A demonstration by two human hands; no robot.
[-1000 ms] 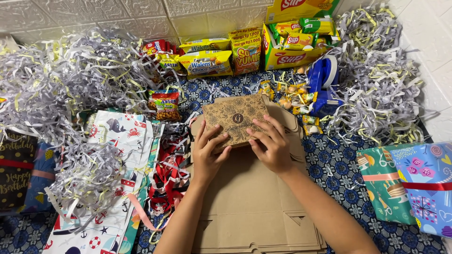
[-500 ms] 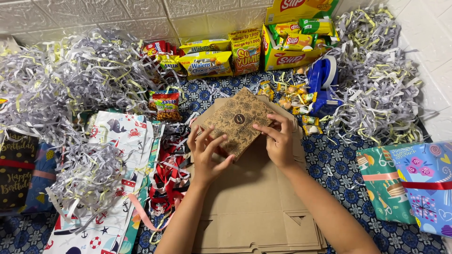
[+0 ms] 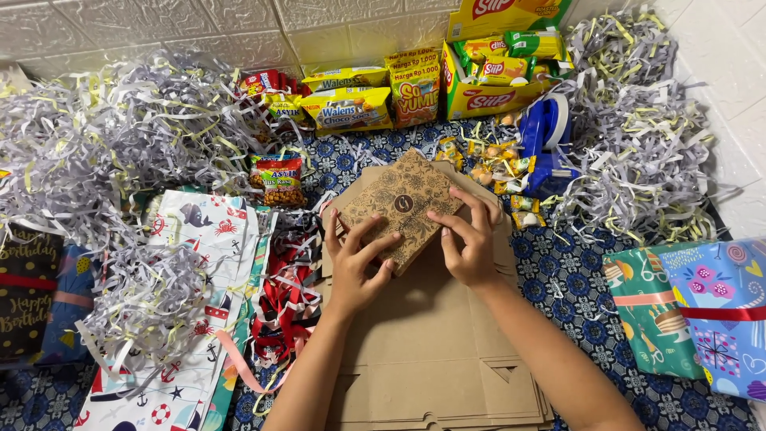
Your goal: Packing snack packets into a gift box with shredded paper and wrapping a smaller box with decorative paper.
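Patterned brown box (image 3: 401,209) between both hands

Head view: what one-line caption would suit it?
Both hands, left hand and right hand, hold a patterned brown box above flat cardboard.

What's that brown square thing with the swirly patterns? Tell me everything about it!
The patterned brown box looks like thin kraft cardboard, square and flat, printed all over with dark swirly flower shapes and a small dark round mark in the middle. It sits turned at an angle, like a diamond, above a stack of plain flat cardboard. The left hand grips its lower left edge, and the right hand presses its right side.
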